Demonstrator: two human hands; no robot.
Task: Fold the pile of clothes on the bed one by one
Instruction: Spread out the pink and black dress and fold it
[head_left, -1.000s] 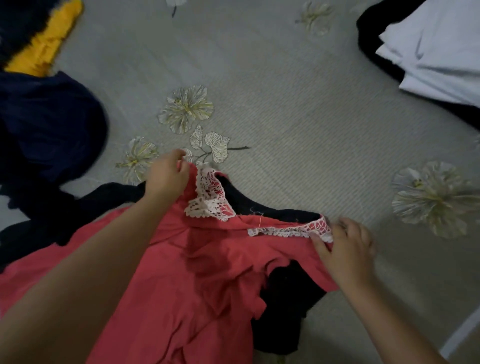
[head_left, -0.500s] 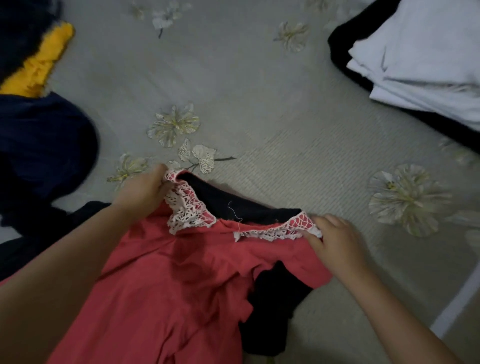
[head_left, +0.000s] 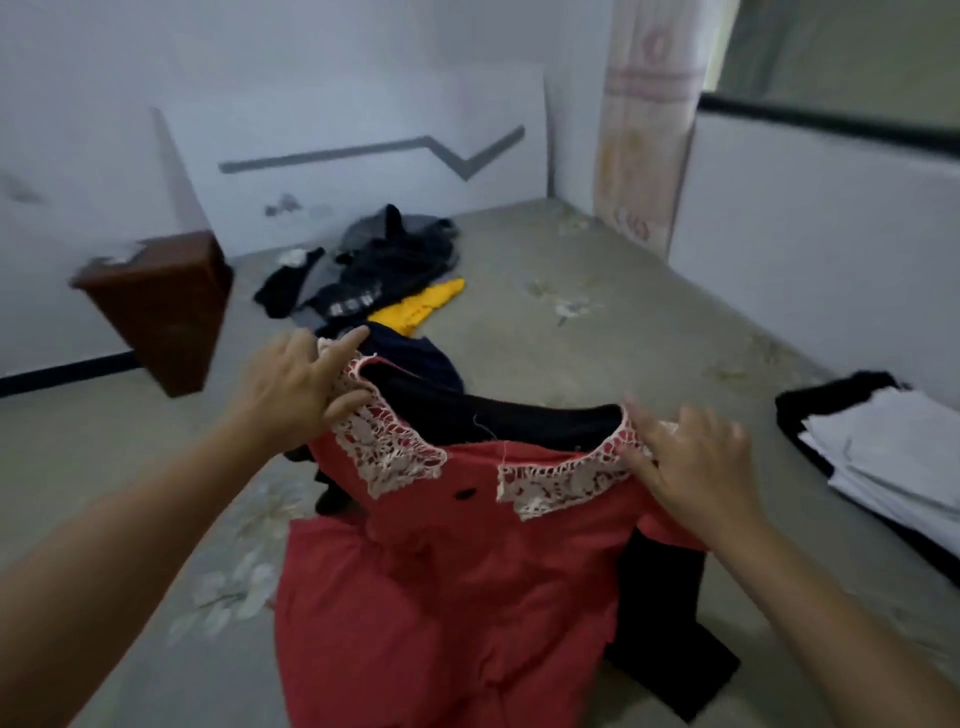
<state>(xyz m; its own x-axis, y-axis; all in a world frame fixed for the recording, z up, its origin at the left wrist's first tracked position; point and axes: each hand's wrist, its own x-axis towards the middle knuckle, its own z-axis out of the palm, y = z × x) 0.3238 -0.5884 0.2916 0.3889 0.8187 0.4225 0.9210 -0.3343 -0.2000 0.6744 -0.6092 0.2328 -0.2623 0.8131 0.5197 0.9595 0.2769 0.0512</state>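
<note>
Red dress (head_left: 441, 597) held up by its lace collar: left hand (head_left: 291, 389) and right hand (head_left: 691, 462) each pinch one side.

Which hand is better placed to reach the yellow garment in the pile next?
Probably the left hand. It holds the red top by its lace collar on the side nearest the yellow garment; the right hand holds the far end, toward the folded white stack.

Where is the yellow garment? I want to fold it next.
In the head view, the yellow garment lies on the bed left of centre, beyond the hands, at the near edge of the dark clothes pile.
</note>
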